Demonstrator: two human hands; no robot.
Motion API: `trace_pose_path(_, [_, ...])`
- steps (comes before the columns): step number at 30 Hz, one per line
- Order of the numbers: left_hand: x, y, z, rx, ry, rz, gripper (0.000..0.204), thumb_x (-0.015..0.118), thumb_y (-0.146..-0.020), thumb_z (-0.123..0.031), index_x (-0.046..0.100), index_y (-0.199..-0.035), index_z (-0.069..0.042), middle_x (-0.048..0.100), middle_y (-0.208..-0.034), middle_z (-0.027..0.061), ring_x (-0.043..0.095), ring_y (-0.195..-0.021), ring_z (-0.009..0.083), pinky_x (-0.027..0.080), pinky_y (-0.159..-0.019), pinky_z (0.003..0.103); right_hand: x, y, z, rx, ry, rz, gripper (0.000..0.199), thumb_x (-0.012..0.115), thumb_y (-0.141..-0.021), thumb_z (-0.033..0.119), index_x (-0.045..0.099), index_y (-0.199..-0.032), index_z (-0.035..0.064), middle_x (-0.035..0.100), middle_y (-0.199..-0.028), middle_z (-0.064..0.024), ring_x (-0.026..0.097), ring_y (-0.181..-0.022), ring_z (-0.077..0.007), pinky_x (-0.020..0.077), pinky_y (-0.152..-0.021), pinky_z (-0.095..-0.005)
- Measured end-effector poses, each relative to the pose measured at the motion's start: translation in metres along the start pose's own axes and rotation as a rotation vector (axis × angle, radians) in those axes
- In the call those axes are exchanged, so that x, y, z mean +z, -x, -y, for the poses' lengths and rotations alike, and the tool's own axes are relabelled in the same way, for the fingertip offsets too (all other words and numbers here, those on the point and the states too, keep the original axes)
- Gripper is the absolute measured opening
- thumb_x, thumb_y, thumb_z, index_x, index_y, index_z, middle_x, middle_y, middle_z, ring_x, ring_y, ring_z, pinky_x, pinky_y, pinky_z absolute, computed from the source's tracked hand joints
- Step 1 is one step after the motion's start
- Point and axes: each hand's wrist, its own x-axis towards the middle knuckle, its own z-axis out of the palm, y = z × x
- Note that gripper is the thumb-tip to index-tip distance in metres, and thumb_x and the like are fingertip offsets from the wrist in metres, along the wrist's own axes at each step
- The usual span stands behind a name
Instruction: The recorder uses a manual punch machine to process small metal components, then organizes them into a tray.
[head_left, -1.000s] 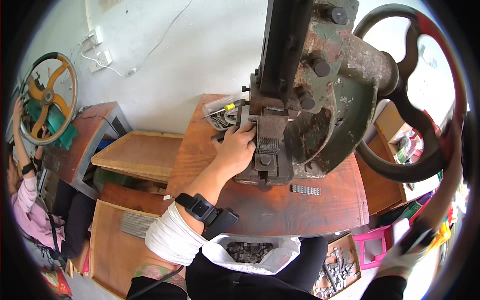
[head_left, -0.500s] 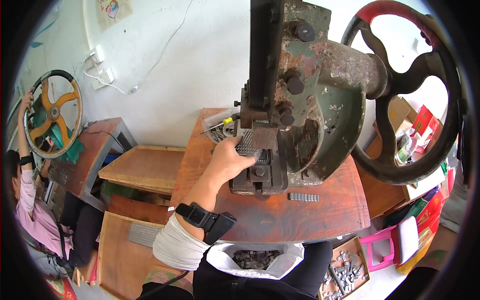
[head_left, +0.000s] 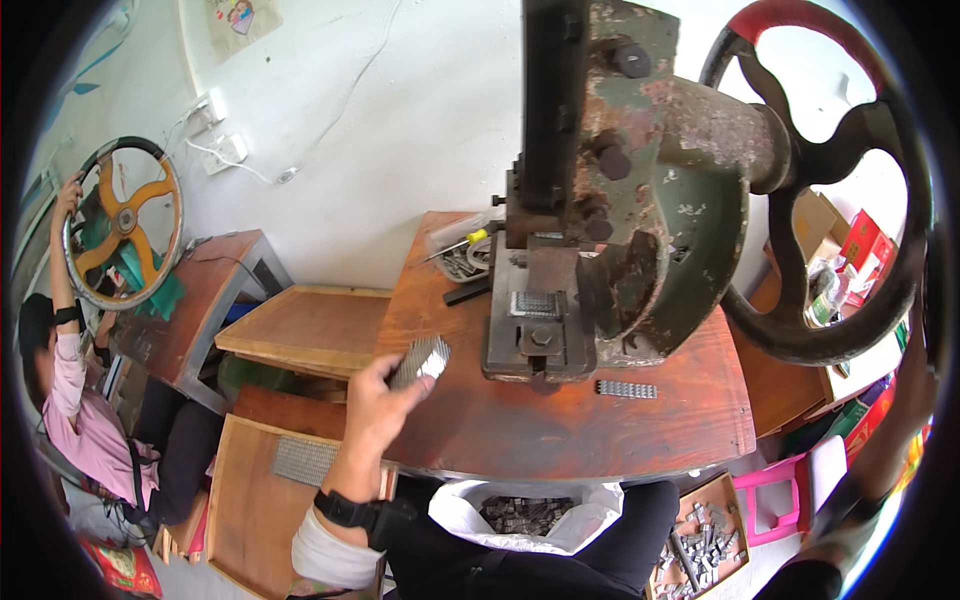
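Fingers of my left hand [head_left: 372,400] pinch a small ridged metal strip [head_left: 420,360] above the table's [head_left: 520,430] near-left edge; stiff, light, likely sharp-edged — best gripped by its long sides; right hand's grip unseen.

The rusty, green-painted cast-iron press [head_left: 640,200] looks rough and matt; the reddish-brown wooden table [head_left: 560,420] has a smooth sheen; the small ridged grey metal block [head_left: 420,360] glints dully.
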Motion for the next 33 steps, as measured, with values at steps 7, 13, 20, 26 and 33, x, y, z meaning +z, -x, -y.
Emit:
trace_pose_path(7, [0.044, 0.053, 0.030, 0.638, -0.649, 0.092, 0.064, 0.084, -0.057, -0.019, 0.056, -0.112, 0.000, 0.059, -0.102, 0.0155, 0.053, -0.091, 0.0344, 0.041, -0.081, 0.044, 0.082, 0.178, 0.100, -0.096, -0.649, 0.764, 0.045, 0.080, -0.054, 0.007, 0.065, -0.096, 0.0041, 0.061, -0.098, -0.0120, 0.057, -0.092, -0.0316, 0.0477, -0.077, -0.0415])
trace_pose_path(13, [0.055, 0.063, 0.027, 0.463, -0.524, 0.077, 0.092, 0.084, -0.056, -0.017, 0.036, -0.132, 0.005, 0.059, -0.101, 0.0165, 0.054, -0.094, 0.0347, 0.043, -0.085, 0.044, 0.129, 0.198, 0.184, -0.390, -0.476, 0.973, 0.077, 0.073, -0.057, 0.054, 0.055, -0.127, 0.0269, 0.043, -0.134, -0.0121, 0.039, -0.120, -0.0378, 0.0331, -0.096, -0.0536])
trace_pose_path(20, [0.052, 0.067, 0.033, 0.440, -0.449, 0.082, 0.099, 0.086, -0.053, -0.013, 0.033, -0.134, 0.005, 0.060, -0.101, 0.0154, 0.054, -0.093, 0.0331, 0.043, -0.084, 0.044, 0.139, 0.213, 0.175, -0.298, -0.365, 1.001, 0.083, 0.073, -0.052, 0.060, 0.056, -0.126, 0.0261, 0.048, -0.129, -0.0126, 0.040, -0.120, -0.0398, 0.0336, -0.096, -0.0556])
trace_pose_path(26, [0.075, 0.059, 0.008, 0.609, -0.912, 0.087, 0.064, 0.081, -0.062, -0.033, 0.054, -0.110, 0.001, 0.058, -0.092, 0.0109, 0.053, -0.090, 0.0282, 0.042, -0.076, 0.043, 0.140, 0.231, 0.141, 0.022, -0.508, 0.816, 0.083, 0.071, -0.057, 0.058, 0.057, -0.121, 0.0055, 0.052, -0.123, -0.0181, 0.042, -0.118, -0.0432, 0.0348, -0.100, -0.0521])
trace_pose_path(33, [0.072, 0.060, 0.010, 0.389, -0.476, 0.052, 0.042, 0.073, -0.076, -0.036, 0.060, -0.091, 0.001, 0.060, -0.079, 0.0100, 0.058, -0.071, 0.0232, 0.046, -0.064, 0.035, 0.135, 0.227, 0.136, 0.108, -0.694, 0.746, 0.064, 0.072, -0.065, 0.046, 0.062, -0.111, 0.0035, 0.056, -0.115, -0.0167, 0.047, -0.111, -0.0393, 0.0418, -0.095, -0.0481])
